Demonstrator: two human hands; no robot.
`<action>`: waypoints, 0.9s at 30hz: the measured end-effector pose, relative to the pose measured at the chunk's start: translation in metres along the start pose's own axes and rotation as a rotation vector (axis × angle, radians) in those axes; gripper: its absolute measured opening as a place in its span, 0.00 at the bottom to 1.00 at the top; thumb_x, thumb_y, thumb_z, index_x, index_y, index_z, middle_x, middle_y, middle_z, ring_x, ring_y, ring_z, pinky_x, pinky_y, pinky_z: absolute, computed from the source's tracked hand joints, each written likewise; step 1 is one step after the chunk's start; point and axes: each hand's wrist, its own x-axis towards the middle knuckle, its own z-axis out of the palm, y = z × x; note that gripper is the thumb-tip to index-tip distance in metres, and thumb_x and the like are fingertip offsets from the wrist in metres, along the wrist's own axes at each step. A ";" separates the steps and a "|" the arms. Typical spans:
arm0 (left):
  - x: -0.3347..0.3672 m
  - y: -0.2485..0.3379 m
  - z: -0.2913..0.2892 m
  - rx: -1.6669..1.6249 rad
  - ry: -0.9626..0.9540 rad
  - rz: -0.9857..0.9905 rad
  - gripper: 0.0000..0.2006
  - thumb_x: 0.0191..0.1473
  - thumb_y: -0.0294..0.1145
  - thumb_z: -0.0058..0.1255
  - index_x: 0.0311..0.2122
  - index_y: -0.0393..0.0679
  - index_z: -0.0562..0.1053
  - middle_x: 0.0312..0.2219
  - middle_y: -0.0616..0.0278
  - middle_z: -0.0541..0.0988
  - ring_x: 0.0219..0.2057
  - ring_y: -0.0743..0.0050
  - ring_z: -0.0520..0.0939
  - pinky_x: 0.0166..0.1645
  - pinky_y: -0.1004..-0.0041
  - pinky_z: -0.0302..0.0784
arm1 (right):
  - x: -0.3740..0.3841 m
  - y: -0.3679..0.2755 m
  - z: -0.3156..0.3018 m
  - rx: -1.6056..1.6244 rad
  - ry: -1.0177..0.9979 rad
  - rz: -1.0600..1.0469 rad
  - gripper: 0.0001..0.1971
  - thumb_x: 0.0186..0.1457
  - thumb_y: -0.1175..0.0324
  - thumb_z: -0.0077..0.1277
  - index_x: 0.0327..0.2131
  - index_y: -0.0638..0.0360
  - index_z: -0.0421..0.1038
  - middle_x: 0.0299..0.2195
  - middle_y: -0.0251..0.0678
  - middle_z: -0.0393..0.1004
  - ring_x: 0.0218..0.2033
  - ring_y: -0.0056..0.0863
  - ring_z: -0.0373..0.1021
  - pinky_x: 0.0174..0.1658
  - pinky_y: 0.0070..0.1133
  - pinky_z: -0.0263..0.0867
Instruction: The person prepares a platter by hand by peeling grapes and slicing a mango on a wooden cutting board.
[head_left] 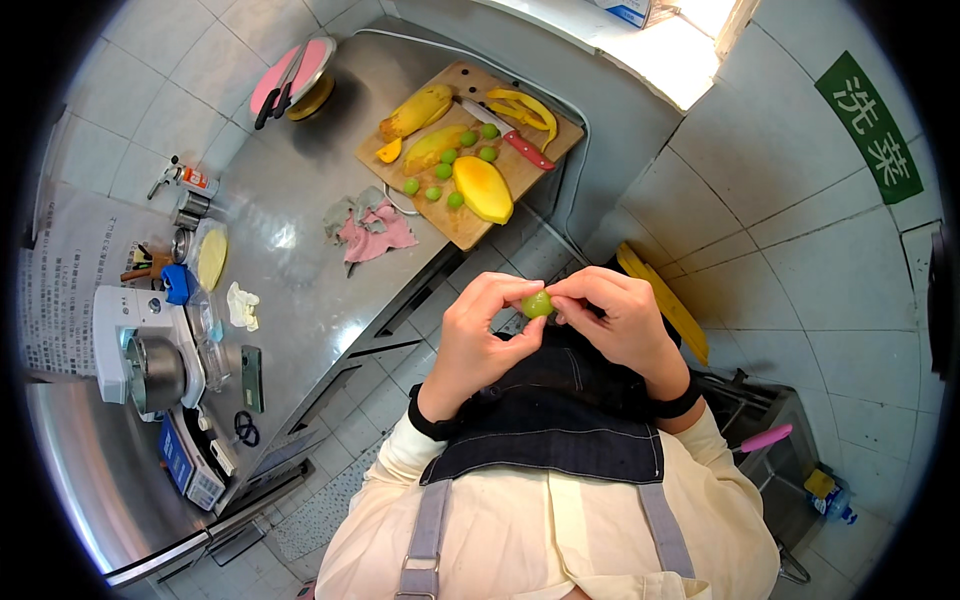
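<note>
In front of my apron I hold a small round green grape with both hands. My left hand pinches it between thumb and fingers. The fingertips of my right hand press together against its right side; whether they grip its skin is too small to tell. Beyond my hands lies a wooden cutting board. Several green grapes are scattered on it, among a peeled yellow mango piece, other yellow mango pieces, strips of yellow peel and a red-handled knife.
The board sits at the far corner of a steel worktable. Pink and grey cloths lie on the table. At left stand a stand mixer, a scale and a phone. A sink is at my right.
</note>
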 end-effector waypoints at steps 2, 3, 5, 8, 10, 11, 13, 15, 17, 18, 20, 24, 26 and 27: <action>-0.001 -0.002 -0.001 0.040 0.000 0.018 0.19 0.41 0.15 0.61 0.42 0.38 0.76 0.38 0.59 0.77 0.40 0.73 0.81 0.46 0.76 0.79 | 0.000 0.000 0.003 0.020 0.022 0.016 0.03 0.51 0.79 0.57 0.31 0.64 0.74 0.25 0.35 0.74 0.22 0.24 0.72 0.27 0.18 0.69; -0.001 -0.002 -0.001 0.060 0.000 0.028 0.19 0.41 0.15 0.61 0.42 0.38 0.76 0.38 0.59 0.77 0.40 0.73 0.81 0.46 0.76 0.79 | -0.001 0.000 0.004 0.029 0.033 0.023 0.03 0.51 0.79 0.57 0.31 0.64 0.74 0.25 0.35 0.74 0.22 0.23 0.72 0.27 0.18 0.69; -0.002 -0.001 0.000 0.049 -0.006 0.041 0.18 0.41 0.15 0.61 0.42 0.38 0.76 0.38 0.58 0.77 0.41 0.72 0.81 0.46 0.75 0.79 | -0.001 0.000 0.006 0.051 0.053 0.027 0.03 0.51 0.79 0.57 0.31 0.64 0.73 0.25 0.34 0.74 0.23 0.21 0.72 0.27 0.17 0.69; -0.003 -0.003 0.003 0.001 0.002 0.054 0.18 0.42 0.14 0.60 0.42 0.37 0.75 0.40 0.57 0.76 0.42 0.71 0.80 0.47 0.75 0.79 | -0.003 0.002 0.004 0.106 0.050 0.087 0.02 0.52 0.81 0.55 0.31 0.66 0.74 0.26 0.34 0.75 0.23 0.17 0.72 0.27 0.14 0.67; -0.004 -0.004 0.004 -0.057 0.011 0.043 0.18 0.43 0.14 0.59 0.43 0.37 0.75 0.41 0.56 0.75 0.43 0.71 0.80 0.48 0.74 0.78 | -0.005 0.004 0.006 0.221 0.053 0.176 0.03 0.52 0.81 0.55 0.32 0.66 0.74 0.27 0.34 0.75 0.24 0.16 0.73 0.27 0.13 0.67; -0.004 -0.003 0.005 -0.091 0.017 0.030 0.18 0.43 0.14 0.59 0.43 0.37 0.74 0.42 0.56 0.75 0.43 0.71 0.80 0.48 0.74 0.78 | -0.007 0.005 0.008 0.313 0.062 0.233 0.03 0.53 0.80 0.55 0.32 0.67 0.74 0.28 0.34 0.75 0.24 0.15 0.73 0.27 0.13 0.67; -0.005 -0.004 0.005 -0.128 0.020 -0.001 0.18 0.43 0.14 0.59 0.43 0.37 0.74 0.43 0.55 0.74 0.44 0.71 0.79 0.49 0.74 0.78 | -0.008 0.006 0.008 0.385 0.062 0.249 0.04 0.53 0.80 0.55 0.34 0.67 0.75 0.29 0.34 0.76 0.25 0.15 0.73 0.27 0.13 0.67; -0.005 -0.004 0.004 -0.128 0.019 -0.040 0.19 0.44 0.14 0.58 0.44 0.37 0.74 0.44 0.54 0.73 0.44 0.72 0.79 0.50 0.74 0.77 | -0.008 0.008 0.006 0.346 0.041 0.164 0.05 0.54 0.80 0.55 0.35 0.67 0.75 0.31 0.35 0.76 0.26 0.16 0.73 0.28 0.14 0.67; -0.005 -0.004 0.004 -0.020 0.042 0.017 0.19 0.43 0.15 0.60 0.43 0.38 0.74 0.43 0.55 0.75 0.43 0.70 0.80 0.49 0.73 0.77 | -0.005 0.002 0.003 0.235 0.022 0.110 0.05 0.54 0.80 0.55 0.36 0.67 0.75 0.32 0.36 0.76 0.27 0.17 0.73 0.28 0.14 0.67; -0.005 -0.004 0.005 0.034 0.054 0.045 0.19 0.42 0.15 0.60 0.43 0.38 0.74 0.42 0.55 0.75 0.42 0.69 0.80 0.48 0.73 0.77 | -0.004 0.000 0.002 0.179 0.012 0.083 0.05 0.54 0.81 0.55 0.36 0.67 0.75 0.32 0.36 0.76 0.27 0.17 0.73 0.28 0.14 0.67; -0.003 0.001 0.006 0.109 0.080 0.115 0.19 0.40 0.16 0.62 0.42 0.39 0.75 0.40 0.55 0.77 0.41 0.66 0.81 0.46 0.72 0.77 | -0.006 0.005 0.004 0.196 0.046 0.123 0.06 0.52 0.79 0.58 0.35 0.66 0.76 0.29 0.35 0.76 0.25 0.18 0.72 0.28 0.15 0.68; -0.002 0.002 0.010 0.186 0.138 0.193 0.20 0.37 0.18 0.64 0.41 0.41 0.76 0.36 0.57 0.79 0.39 0.61 0.81 0.43 0.69 0.77 | -0.006 0.006 0.004 0.167 0.066 0.092 0.05 0.51 0.78 0.59 0.34 0.65 0.76 0.27 0.35 0.75 0.24 0.19 0.71 0.28 0.16 0.68; -0.002 0.001 0.010 0.190 0.144 0.202 0.20 0.37 0.18 0.64 0.40 0.41 0.76 0.36 0.57 0.79 0.39 0.61 0.82 0.43 0.70 0.77 | -0.005 0.004 0.005 0.160 0.076 0.075 0.05 0.50 0.79 0.59 0.33 0.66 0.76 0.27 0.35 0.75 0.24 0.19 0.71 0.28 0.16 0.68; -0.002 0.001 0.010 0.192 0.147 0.206 0.20 0.37 0.18 0.64 0.40 0.41 0.76 0.36 0.57 0.79 0.38 0.61 0.82 0.43 0.70 0.78 | -0.004 0.003 0.006 0.156 0.081 0.066 0.05 0.50 0.79 0.59 0.33 0.66 0.76 0.27 0.35 0.75 0.24 0.19 0.71 0.28 0.16 0.68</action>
